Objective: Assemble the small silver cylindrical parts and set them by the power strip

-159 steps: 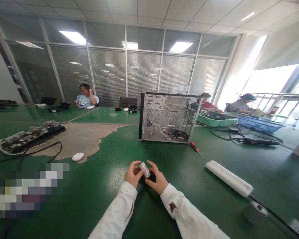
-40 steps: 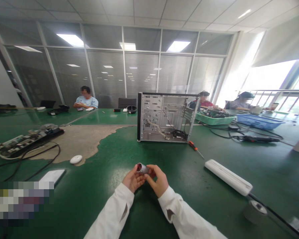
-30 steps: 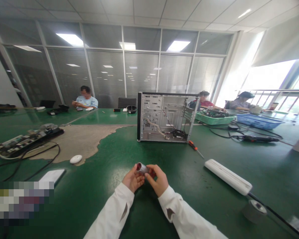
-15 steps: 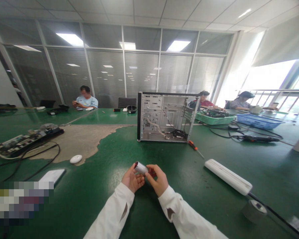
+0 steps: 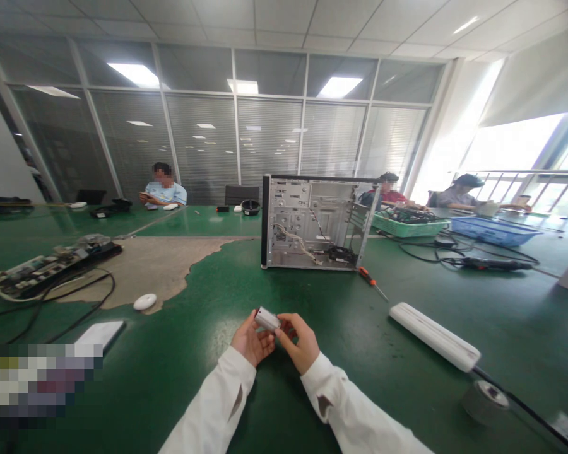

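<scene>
A small silver cylinder with a reddish left end is held between my two hands, above the green table. My left hand grips its left end with the fingertips, palm turned up. At the other end, the thumb and fingers of my right hand pinch the cylinder. Beyond my hands an open computer case stands upright, with cables and a black fan inside. An orange-handled screwdriver lies by its lower right corner.
To the right lie a white power strip and a metal cylinder. Opened electronics with black cables and a white disc are left. Green and blue baskets stand at the back right. Several people sit across the table.
The silver cylinder has turned slightly about its length between my fingers, showing another part of its surface. Both hands stay in nearly the same place.
</scene>
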Demonstrator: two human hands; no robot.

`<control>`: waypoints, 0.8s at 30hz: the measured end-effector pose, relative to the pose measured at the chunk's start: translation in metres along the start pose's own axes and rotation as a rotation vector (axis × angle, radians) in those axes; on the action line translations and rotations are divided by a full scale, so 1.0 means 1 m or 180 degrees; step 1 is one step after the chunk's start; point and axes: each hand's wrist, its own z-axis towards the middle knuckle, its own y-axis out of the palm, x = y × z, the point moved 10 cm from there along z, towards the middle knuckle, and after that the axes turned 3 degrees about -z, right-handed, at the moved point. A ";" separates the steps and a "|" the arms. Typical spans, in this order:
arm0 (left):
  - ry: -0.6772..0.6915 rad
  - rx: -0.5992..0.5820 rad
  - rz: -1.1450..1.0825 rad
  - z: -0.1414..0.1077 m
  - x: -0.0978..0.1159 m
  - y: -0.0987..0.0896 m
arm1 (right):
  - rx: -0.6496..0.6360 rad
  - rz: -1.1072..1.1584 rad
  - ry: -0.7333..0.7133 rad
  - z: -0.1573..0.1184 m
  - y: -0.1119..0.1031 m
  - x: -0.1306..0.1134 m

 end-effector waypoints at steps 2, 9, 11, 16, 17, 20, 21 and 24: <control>-0.0011 -0.0005 0.0014 0.000 0.000 0.000 | -0.0039 0.0029 0.0027 0.000 0.001 0.001; 0.0012 -0.0006 0.0051 0.000 0.000 0.001 | -0.0137 0.0123 0.0201 0.000 0.005 0.006; 0.0001 -0.0018 0.0077 0.000 -0.001 0.002 | -0.0144 0.0138 0.0235 0.001 0.005 0.007; -0.0009 -0.0044 0.0133 -0.001 -0.002 0.003 | -0.0167 0.0271 0.0353 0.001 0.006 0.011; -0.0013 -0.0036 0.0140 -0.001 -0.002 0.003 | -0.0173 0.0336 0.0385 0.000 0.006 0.012; -0.0035 -0.0029 0.0149 -0.001 -0.003 0.002 | -0.0189 0.0602 0.0488 0.000 0.006 0.015; -0.0041 -0.0037 0.0148 -0.001 -0.003 0.003 | -0.0189 0.0708 0.0543 0.000 0.007 0.017; -0.0057 -0.0046 0.0125 -0.002 -0.003 0.004 | -0.0168 0.1062 0.0762 -0.001 0.010 0.026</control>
